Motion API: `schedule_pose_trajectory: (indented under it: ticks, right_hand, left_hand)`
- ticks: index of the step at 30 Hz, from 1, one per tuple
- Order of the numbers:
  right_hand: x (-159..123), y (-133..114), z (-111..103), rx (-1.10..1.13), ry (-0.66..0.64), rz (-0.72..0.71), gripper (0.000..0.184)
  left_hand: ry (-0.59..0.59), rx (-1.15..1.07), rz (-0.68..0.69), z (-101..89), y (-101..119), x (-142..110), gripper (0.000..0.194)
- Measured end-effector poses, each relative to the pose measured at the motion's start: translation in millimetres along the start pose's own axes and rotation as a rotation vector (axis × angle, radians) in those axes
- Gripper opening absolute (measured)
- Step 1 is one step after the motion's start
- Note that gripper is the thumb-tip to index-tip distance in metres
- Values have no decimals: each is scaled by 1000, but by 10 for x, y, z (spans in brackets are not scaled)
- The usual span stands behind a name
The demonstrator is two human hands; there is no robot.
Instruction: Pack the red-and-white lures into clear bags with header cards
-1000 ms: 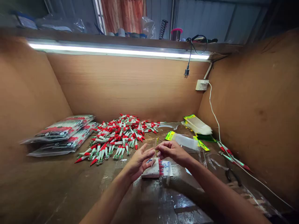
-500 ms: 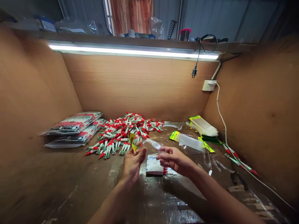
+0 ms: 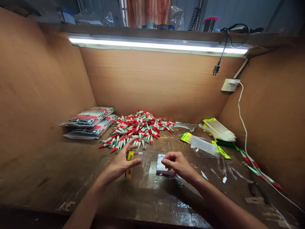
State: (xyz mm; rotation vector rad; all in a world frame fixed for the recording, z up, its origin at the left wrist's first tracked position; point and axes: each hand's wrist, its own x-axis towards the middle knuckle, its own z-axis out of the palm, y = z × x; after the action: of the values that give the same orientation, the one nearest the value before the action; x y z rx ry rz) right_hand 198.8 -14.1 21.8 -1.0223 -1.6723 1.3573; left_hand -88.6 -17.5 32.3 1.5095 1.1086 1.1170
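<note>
My left hand (image 3: 121,163) is open, fingers spread and thumb out. Just beneath and beside it, partly covered, lies a yellow-labelled package (image 3: 129,173) on the table. My right hand (image 3: 176,163) is curled with thumb and index finger pressed together; anything between them is hidden. It hovers over a small white box (image 3: 162,171) with blue marks, covering its right side. A bit of red shows at the box's right edge. Behind my left hand spreads a heap of red-and-white squid jigs (image 3: 143,127) with green-tinted hooks.
Packed bags of jigs (image 3: 89,122) are stacked at left. Yellow-headed clear bags (image 3: 202,144) and a thicker stack (image 3: 218,128) lie at right. Plastic scraps, loose jigs (image 3: 267,178) and a white cord (image 3: 241,111) are farther right. A black plug (image 3: 216,69) hangs from the shelf.
My left hand has let go of the yellow-labelled package, moved left and spread its fingers. My right hand's fingers have curled in above the white box. The view has shifted.
</note>
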Motion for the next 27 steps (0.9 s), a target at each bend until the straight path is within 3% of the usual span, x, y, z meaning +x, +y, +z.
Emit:
schedule_pose_trajectory:
  ticks: [2,4,6,9,11,14,18,21,23,25,27]
  right_hand:
    - [54,-4,3,-141,-44,-44,43]
    - [92,-12,-49,-340,-38,-132,49]
    - [101,-8,-144,-569,-79,-190,70]
    - [64,31,-296,-792,-279,-159,105]
    - [13,56,-378,-820,-359,-152,102]
    - [-115,52,-491,-800,-432,-216,87]
    - [-390,-1,-642,-804,-521,-224,84]
    - [-620,10,-682,-819,-478,-191,77]
    - [-751,57,-644,-843,-363,-172,70]
    - [-858,122,-563,-895,-207,-174,66]
    - [-948,192,-464,-962,-61,-187,59]
  left_hand:
    - [-275,128,-128,-132,-61,42,85]
    - [-382,322,-184,-244,-125,89,72]
    - [-389,492,-195,-363,-171,139,64]
    - [-397,611,-200,-516,-185,185,61]
    - [-351,684,-164,-540,-159,173,63]
    - [-249,773,-64,-417,-105,99,64]
    - [-295,941,47,-178,-93,30,61]
    - [-364,950,-13,-118,-115,76,47]
    - [-388,937,-16,-104,-95,119,32]
    - [-344,937,19,-64,-37,129,18]
    - [-214,963,110,14,31,80,12]
